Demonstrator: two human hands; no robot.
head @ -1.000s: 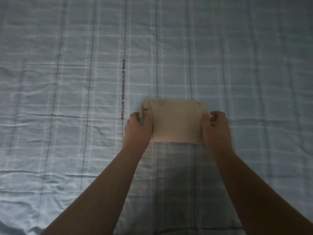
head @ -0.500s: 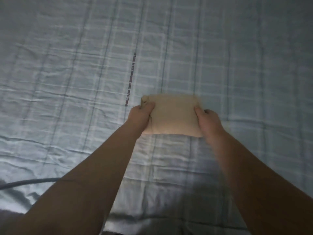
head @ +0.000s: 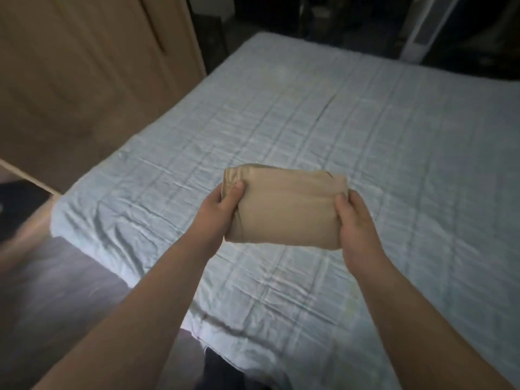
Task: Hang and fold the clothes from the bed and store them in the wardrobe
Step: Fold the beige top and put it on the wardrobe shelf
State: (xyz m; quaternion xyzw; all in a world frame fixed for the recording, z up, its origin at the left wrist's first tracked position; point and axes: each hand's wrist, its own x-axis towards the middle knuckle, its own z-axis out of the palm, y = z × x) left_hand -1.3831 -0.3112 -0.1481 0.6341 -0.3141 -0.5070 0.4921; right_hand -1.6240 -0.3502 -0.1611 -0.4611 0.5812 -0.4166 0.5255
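A folded beige garment point(head: 285, 206) forms a compact rectangular bundle held in the air above the bed point(head: 351, 130). My left hand point(head: 222, 205) grips its left end, thumb on top and fingers underneath. My right hand point(head: 353, 218) grips the right end the same way. The bed has a pale blue checked sheet with nothing else lying on it. A brown wooden wardrobe point(head: 84, 71) with shut doors stands to the left of the bed.
Grey floor point(head: 56, 291) shows at the lower left between the bed's corner and the wardrobe. Dark, blurred furniture and a white upright panel point(head: 422, 29) stand beyond the bed's far edge.
Both hands lifted the folded garment off the sheet. The view swung up and left, bringing the wardrobe, the bed's corner and the floor into sight.
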